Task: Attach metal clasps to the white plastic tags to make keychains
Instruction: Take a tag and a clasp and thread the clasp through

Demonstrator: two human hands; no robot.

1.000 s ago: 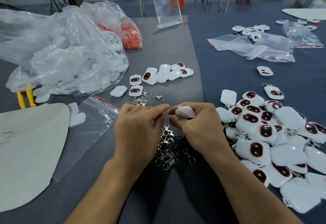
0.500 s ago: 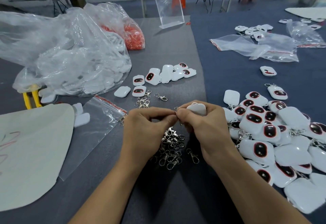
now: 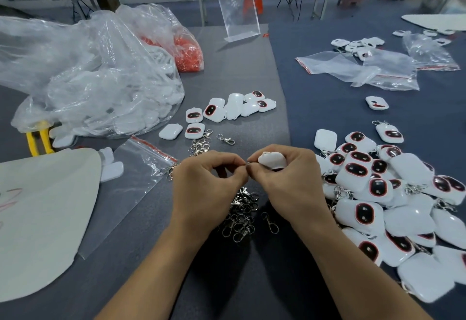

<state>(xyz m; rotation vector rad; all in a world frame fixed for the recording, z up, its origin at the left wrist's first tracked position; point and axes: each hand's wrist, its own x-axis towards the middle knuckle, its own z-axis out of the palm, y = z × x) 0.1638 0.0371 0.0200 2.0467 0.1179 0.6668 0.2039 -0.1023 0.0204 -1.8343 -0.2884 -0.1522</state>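
My right hand (image 3: pixel 287 181) grips a white plastic tag (image 3: pixel 271 160) above the table's middle. My left hand (image 3: pixel 206 183) pinches a small metal clasp (image 3: pixel 247 164) right at the tag's edge, fingertips of both hands touching. Below the hands lies a heap of loose metal clasps (image 3: pixel 240 215). A group of plain white tags (image 3: pixel 227 110) lies farther back, with a few more clasps (image 3: pixel 200 144) beside it. On the right is a pile of tags with clasps attached (image 3: pixel 393 193).
A big clear bag of white tags (image 3: pixel 88 85) and a bag of orange parts (image 3: pixel 187 53) fill the left back. Flat zip bags (image 3: pixel 360 70) lie at the right back, an empty one (image 3: pixel 126 183) at left. Yellow-handled pliers (image 3: pixel 37 138) and a white sheet (image 3: pixel 37 219) lie left.
Both hands have drawn together, the left fingertips now meeting the right hand at the tag's edge with the clasp between them. The tag sits a little higher in the right hand.
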